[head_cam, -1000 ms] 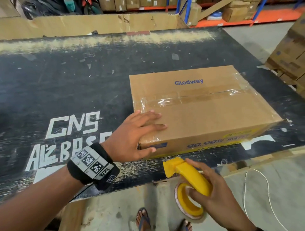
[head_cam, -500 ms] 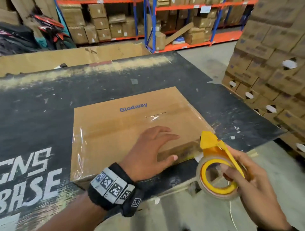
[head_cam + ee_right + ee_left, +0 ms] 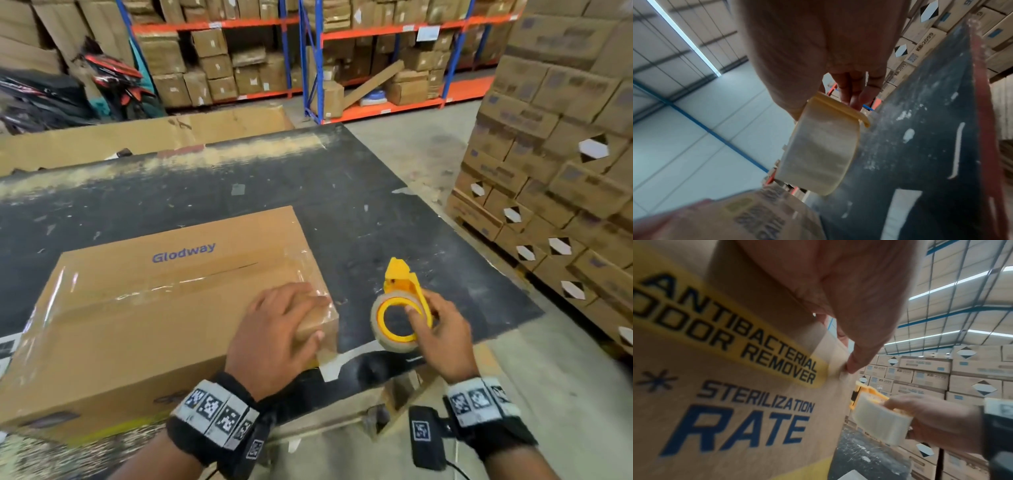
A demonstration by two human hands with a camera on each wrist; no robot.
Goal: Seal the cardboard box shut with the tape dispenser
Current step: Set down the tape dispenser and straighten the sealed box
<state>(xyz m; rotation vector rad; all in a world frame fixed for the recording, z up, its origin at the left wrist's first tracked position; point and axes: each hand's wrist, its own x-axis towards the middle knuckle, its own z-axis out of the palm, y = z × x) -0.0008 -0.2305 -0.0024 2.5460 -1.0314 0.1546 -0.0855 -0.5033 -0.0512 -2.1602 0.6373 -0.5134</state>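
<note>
Since the half-second-earlier head view, our left hand (image 3: 279,337) has slid from the middle of the lid to the near right corner of the cardboard box (image 3: 164,308), and the right hand (image 3: 442,337) has carried the tape dispenser (image 3: 402,310) up over the tabletop (image 3: 394,219), just beside that corner. We note the left fingers draped over the corner and loosely bent, thumb down on the end face; in the left wrist view the thumb tip presses a tape end (image 3: 835,356) against the printed side, so the hand is pressing, not clamping. Right fingers are curled round the yellow frame and the clear roll, firmly clamped. The box lies at the near edge of the tabletop, its long axis running left to right across us, and a tape strip (image 3: 178,291) already runs along the centre seam and down over the right end. The dispenser stands upright, cutter end pointing away from us, apart from the box with a bare strip of tabletop between. We judge the coming move turns on this: the untaped right end edge of the lid runs away from us, directly left of the dispenser, and the right hand is the nearer one to it. Whether tape still joins roll and box we cannot tell. Stacked cartons (image 3: 555,164) stand off the right edge.
</note>
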